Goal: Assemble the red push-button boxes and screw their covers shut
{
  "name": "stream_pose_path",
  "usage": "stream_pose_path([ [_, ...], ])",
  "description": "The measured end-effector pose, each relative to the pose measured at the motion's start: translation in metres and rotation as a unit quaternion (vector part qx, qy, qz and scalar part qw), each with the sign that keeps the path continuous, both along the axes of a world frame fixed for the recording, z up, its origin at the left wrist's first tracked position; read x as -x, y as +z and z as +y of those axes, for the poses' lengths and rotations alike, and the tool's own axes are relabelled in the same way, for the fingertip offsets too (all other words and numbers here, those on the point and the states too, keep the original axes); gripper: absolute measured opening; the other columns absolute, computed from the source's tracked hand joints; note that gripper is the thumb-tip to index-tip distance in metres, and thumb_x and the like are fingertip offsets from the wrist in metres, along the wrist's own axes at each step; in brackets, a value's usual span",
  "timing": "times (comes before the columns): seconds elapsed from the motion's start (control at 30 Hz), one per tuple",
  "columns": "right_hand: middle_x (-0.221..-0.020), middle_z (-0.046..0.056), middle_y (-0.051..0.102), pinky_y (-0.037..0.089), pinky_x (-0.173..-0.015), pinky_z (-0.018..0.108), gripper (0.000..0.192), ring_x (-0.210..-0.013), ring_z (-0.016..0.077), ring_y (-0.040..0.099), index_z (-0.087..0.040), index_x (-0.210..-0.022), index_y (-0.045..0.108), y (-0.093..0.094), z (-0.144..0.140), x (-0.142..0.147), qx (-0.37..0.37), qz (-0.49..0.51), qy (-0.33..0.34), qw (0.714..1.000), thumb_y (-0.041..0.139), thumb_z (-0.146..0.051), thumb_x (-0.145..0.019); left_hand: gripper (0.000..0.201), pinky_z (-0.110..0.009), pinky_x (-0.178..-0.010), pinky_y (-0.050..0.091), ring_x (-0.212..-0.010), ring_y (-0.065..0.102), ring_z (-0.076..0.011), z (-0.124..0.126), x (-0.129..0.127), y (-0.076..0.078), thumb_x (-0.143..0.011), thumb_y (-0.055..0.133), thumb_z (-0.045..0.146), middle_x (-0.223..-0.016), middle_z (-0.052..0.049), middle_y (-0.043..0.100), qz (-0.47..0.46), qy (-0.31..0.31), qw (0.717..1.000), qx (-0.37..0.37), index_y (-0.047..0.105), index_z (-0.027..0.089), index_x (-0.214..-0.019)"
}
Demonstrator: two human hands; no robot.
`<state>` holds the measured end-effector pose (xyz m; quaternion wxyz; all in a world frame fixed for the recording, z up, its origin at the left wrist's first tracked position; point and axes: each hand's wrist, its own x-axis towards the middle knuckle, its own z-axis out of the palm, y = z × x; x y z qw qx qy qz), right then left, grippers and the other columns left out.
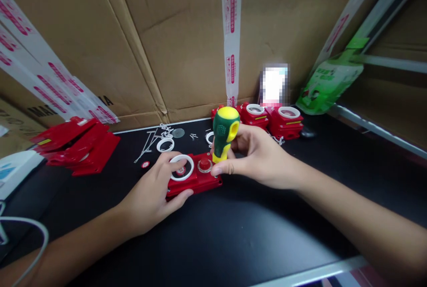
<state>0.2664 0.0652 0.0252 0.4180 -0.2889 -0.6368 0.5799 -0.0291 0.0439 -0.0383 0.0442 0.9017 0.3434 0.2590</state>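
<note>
A flat red plastic unit (196, 179) with a white ring (182, 167) and a round red button lies on the black table (233, 233). My left hand (155, 193) grips its left end, thumb under the front edge and fingers on the ring. My right hand (256, 156) holds a screwdriver with a green and yellow handle (225, 131) upright, its tip down on the unit near the button. The blade is hidden by my fingers.
Two finished red units (273, 120) stand at the back by the cardboard wall. A stack of red covers (78, 145) lies at left. Loose white rings (165, 145), thin metal pins and small parts are scattered behind the unit. A green pouch (328, 85) leans at right.
</note>
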Motion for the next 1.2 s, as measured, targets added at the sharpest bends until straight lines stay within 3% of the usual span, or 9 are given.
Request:
stream_pose_path([
  [0.13,-0.081,-0.006,0.064,0.041,-0.054,0.021,0.059,-0.063,0.0077,0.050,-0.019,-0.096,0.065,-0.009,0.001,0.003,-0.001,0.026,-0.011,1.000,0.112,-0.025,-0.061,0.051,-0.049,-0.110,0.060,-0.137,0.065,-0.0350,0.000,0.000,0.001,-0.108,0.067,0.030,-0.150,-0.018,0.054,0.002,0.002,1.000,0.004,0.041,0.024,-0.153],
  [0.3,-0.115,0.002,0.074,0.051,-0.054,0.020,0.061,-0.067,0.0073,0.060,-0.021,-0.131,0.065,0.005,0.000,-0.008,-0.027,0.023,0.045,0.998,0.100,-0.022,-0.081,0.052,-0.050,-0.112,0.059,-0.139,0.063,-0.0349,0.001,0.000,0.000,-0.108,0.067,0.030,-0.151,-0.017,0.052,-0.009,-0.005,1.000,0.008,0.040,0.025,-0.153],
  [0.43,-0.137,0.009,0.076,0.060,-0.062,0.021,0.045,-0.063,0.0036,0.066,-0.019,-0.142,0.065,0.018,0.001,-0.019,-0.038,0.012,0.103,0.994,0.083,-0.020,-0.101,0.052,-0.051,-0.112,0.059,-0.139,0.062,-0.0353,0.001,-0.001,0.000,-0.109,0.067,0.032,-0.151,-0.017,0.052,-0.013,-0.006,1.000,0.015,0.040,0.025,-0.153],
  [0.57,-0.125,0.007,0.083,0.064,-0.069,0.021,0.038,-0.061,0.0032,0.070,-0.018,-0.140,0.072,0.016,0.003,-0.020,-0.032,0.019,0.120,0.992,0.080,-0.015,-0.103,0.052,-0.051,-0.111,0.059,-0.136,0.063,-0.0341,0.001,-0.001,0.001,-0.109,0.068,0.031,-0.150,-0.017,0.052,-0.014,-0.005,1.000,0.022,0.040,0.025,-0.152],
  [0.67,-0.110,0.004,0.086,0.063,-0.064,0.018,0.029,-0.062,0.0050,0.071,-0.017,-0.124,0.079,0.012,0.004,-0.015,-0.028,0.037,0.110,0.993,0.086,-0.012,-0.097,0.050,-0.051,-0.110,0.060,-0.136,0.063,-0.0342,0.000,-0.001,0.002,-0.109,0.067,0.030,-0.149,-0.017,0.052,-0.011,-0.002,1.000,0.024,0.040,0.024,-0.151],
  [0.9,-0.091,0.001,0.083,0.052,-0.049,0.020,0.031,-0.056,0.0077,0.058,-0.017,-0.097,0.080,0.012,0.000,-0.004,-0.058,0.022,0.004,0.998,0.103,-0.022,-0.077,0.051,-0.052,-0.111,0.060,-0.136,0.064,-0.0354,0.000,-0.002,0.003,-0.108,0.066,0.030,-0.148,-0.018,0.053,-0.006,-0.006,1.000,0.014,0.039,0.025,-0.151],
  [1.07,-0.087,-0.001,0.077,0.047,-0.056,0.024,0.034,-0.062,0.0097,0.055,-0.020,-0.095,0.081,0.009,-0.008,-0.003,-0.079,-0.023,-0.061,0.995,0.106,-0.028,-0.073,0.054,-0.051,-0.110,0.060,-0.136,0.064,-0.0351,-0.001,-0.003,0.002,-0.108,0.067,0.030,-0.149,-0.017,0.053,-0.010,0.006,1.000,0.015,0.039,0.026,-0.153],
  [1.2,-0.084,-0.002,0.073,0.047,-0.058,0.025,0.037,-0.064,0.0111,0.055,-0.021,-0.099,0.082,0.006,-0.010,-0.001,-0.080,-0.042,-0.076,0.993,0.107,-0.030,-0.073,0.055,-0.052,-0.111,0.060,-0.136,0.064,-0.0347,-0.002,-0.005,0.003,-0.108,0.067,0.029,-0.149,-0.016,0.053,-0.012,0.005,1.000,0.019,0.038,0.027,-0.154],
])
